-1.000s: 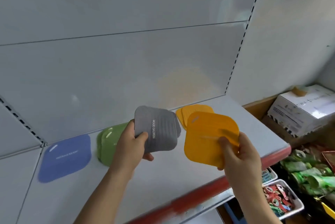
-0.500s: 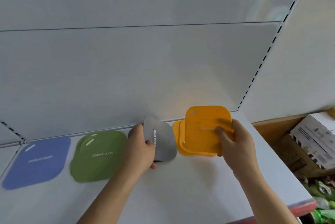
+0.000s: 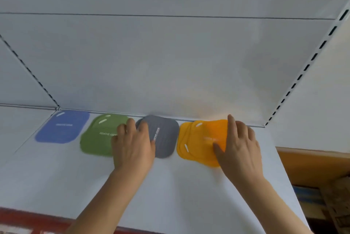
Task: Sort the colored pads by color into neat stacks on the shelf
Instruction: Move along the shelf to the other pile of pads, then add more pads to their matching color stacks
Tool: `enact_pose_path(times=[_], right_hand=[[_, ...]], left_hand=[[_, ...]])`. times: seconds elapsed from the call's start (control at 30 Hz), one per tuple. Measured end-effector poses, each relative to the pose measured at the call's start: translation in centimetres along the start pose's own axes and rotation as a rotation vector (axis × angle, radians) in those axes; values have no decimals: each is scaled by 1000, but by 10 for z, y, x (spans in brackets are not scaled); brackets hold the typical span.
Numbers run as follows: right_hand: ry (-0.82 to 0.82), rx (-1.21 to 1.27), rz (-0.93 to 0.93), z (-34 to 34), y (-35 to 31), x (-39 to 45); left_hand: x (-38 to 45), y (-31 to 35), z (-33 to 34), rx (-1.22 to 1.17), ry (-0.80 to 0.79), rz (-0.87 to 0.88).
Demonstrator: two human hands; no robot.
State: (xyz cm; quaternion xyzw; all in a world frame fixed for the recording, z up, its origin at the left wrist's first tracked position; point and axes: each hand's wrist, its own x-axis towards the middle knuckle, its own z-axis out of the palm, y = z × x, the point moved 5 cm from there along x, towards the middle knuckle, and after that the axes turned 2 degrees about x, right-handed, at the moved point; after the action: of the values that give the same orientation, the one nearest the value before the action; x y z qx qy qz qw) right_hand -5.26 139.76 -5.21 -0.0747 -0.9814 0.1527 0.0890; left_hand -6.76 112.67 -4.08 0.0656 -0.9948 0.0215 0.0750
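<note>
Left grip [image 3: 133, 145] flat on grey pad [image 3: 165, 139], right grip [image 3: 239, 145] flat on orange stack [image 3: 198, 143]

Shelf [image 3: 170, 192]: white metal, red front edge, pads ranged along the back panel.
Blue pad [image 3: 62, 126]: far left, flat, apart from its neighbour.
Green pad [image 3: 98, 137]: just right of blue; lettering reads "REMOVE ODOR".
Grey pad [image 3: 166, 137]: centre, flat on shelf, lettering running vertically.
Left hand [image 3: 134, 146]: fingers straight, laid across the grey pad's left part and the green pad's right edge.
Orange stack [image 3: 198, 143]: right of grey; layers slightly offset.
Right hand [image 3: 238, 146]: fingers extended, pressing on the stack's right part.
</note>
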Motion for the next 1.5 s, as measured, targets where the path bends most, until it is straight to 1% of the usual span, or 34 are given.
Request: enact_pose_path(times=[0.13, 0.33, 0.43, 0.57, 0.67, 0.77, 0.93, 1.1, 1.3, 1.5], right_hand=[[70, 0, -130, 1, -7, -12], [69, 78, -303, 10, -39, -31], [56, 114, -381, 18, -67, -50], [48, 91, -474, 21, -127, -75], [41, 52, -522, 28, -182, -104], [27, 32, -539, 39, -243, -135], [-19, 39, -607, 69, -345, -191], [-85, 34, -699, 94, -441, -233], [-146, -4, -809, 127, -549, -251], [-188, 46, -892, 175, -662, -249]], left_hand=[[-17, -6, 1, -44, 61, 9], [-40, -31, -5, -113, 174, 119], [-53, -56, -7, -115, 181, 119], [-76, -104, -12, -117, 174, 66], [-98, -158, -14, -95, 157, 12], [-120, -227, -14, -80, 140, -45], [-154, -346, -16, -51, 121, -111], [-187, -446, -21, -49, 105, -207], [-191, -549, -18, -45, 99, -327], [-171, -647, -13, 19, 131, -416]])
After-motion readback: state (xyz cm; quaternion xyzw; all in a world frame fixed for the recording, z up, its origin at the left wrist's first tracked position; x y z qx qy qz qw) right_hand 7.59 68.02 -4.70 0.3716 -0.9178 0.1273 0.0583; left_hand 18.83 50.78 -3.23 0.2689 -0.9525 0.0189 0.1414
